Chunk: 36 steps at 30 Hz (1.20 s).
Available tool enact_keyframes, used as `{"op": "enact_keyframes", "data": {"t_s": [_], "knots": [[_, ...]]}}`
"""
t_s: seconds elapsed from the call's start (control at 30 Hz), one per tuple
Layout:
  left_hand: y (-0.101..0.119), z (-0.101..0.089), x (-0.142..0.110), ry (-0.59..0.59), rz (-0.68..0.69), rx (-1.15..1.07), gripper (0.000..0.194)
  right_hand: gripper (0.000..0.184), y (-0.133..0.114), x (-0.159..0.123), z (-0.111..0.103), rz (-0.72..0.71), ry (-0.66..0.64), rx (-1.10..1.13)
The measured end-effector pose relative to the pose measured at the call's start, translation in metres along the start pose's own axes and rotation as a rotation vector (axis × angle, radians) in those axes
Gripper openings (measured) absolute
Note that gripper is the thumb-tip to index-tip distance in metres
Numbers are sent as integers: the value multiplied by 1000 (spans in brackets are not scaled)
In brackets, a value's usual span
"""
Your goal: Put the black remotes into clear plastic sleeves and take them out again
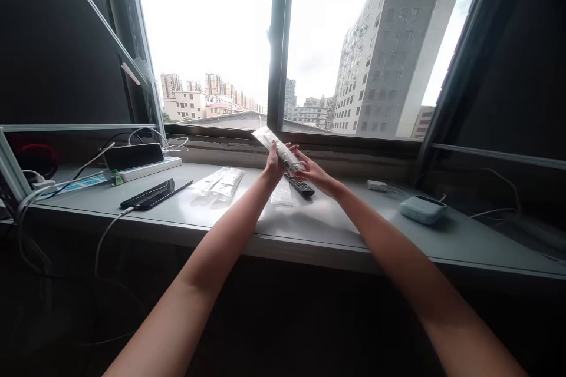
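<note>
Both my hands hold one clear plastic packet [283, 153] above the desk, tilted with its upper end to the left. My left hand [275, 164] grips it near the middle, thumb on top. At the packet's lower right end, the fingers of my right hand [312, 169] close on its edge. What lies inside the packet is too small to make out. Below my hands, a black remote control [301, 186] and another clear packet [282, 194] lie on the desk. More pale plastic packets [226, 182] lie flat to the left of my forearms.
Left on the desk [340, 224] are a dark tablet or phone [154, 193] with a cable, a white power strip [150, 168], a propped dark phone [135, 156] and a small green bottle [116, 177]. A white plug [377, 185] and a pale blue case [423, 209] sit right. The window stands behind.
</note>
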<state>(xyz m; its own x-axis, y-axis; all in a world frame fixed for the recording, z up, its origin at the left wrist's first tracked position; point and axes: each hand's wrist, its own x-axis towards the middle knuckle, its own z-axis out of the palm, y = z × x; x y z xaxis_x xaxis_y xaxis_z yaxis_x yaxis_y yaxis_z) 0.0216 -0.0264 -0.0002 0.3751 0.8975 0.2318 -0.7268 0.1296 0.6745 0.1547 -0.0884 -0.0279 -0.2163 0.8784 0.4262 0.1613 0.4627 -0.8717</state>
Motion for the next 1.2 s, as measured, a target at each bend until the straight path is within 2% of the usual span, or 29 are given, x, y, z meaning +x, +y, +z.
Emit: {"op": "enact_keyframes", "data": {"t_s": [0.13, 0.23, 0.33, 0.47, 0.6, 0.73, 0.83, 0.9, 0.97, 1.07, 1.2], "knots": [[-9, 6, -1, -61, -75, 173, 50, 101, -4, 0, -5, -37, 77, 20], [-9, 6, 0, -63, -131, 175, 58, 81, -8, 0, -6, -121, 95, -1], [-4, 2, 4, -18, -101, 78, 66, 63, -10, -1, -5, -143, 82, -41], [10, -14, 13, 117, 3, -102, 64, 58, -11, -4, 0, -92, -36, -95], [23, -31, 17, 273, 71, -198, 54, 58, -12, -7, 4, -37, -175, -118], [23, -32, 16, 307, 53, -191, 48, 72, -7, -5, 4, -37, -226, -129], [18, -24, 13, 251, 41, -162, 44, 91, -3, -3, 2, -60, -172, -149], [14, -19, 11, 227, 27, -142, 41, 94, 0, -2, 0, -97, -121, -177], [12, -15, 9, 218, 1, -115, 40, 88, 2, -2, -1, -150, -82, -232], [10, -11, 7, 191, -31, -73, 42, 67, 4, -2, -1, -209, -51, -345], [9, -12, 8, 174, -63, -58, 39, 48, 2, -3, 1, -215, 39, -490]]}}
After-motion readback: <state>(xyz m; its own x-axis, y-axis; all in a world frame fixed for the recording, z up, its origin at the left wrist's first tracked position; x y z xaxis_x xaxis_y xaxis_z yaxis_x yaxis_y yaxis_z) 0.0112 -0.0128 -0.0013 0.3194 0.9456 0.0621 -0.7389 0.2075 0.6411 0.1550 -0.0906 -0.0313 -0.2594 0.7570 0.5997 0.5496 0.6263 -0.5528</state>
